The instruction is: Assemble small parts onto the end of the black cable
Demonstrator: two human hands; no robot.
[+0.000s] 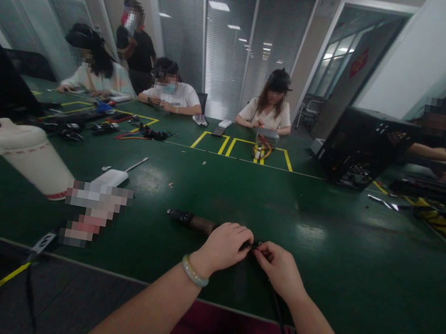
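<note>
On the green table (170, 273) lies a long electric screwdriver (200, 225), with a black nose pointing left and a brownish body. My left hand (229, 244), a pale bangle on its wrist, is wrapped over the screwdriver's rear part. At that rear end my right hand (281, 265) has thumb and fingers pinched together, close to my left fingertips. What the right fingers pinch is small, dark and mostly hidden. A black cable (280, 309) runs from below the right hand over the table's near edge.
A white lidded cup (35, 157) stands at left, beside a white object (111, 179) with a thin rod. Cables and tools (147, 132) lie farther back. A black case (364, 149) stands at back right. Several people sit around the table; one stands.
</note>
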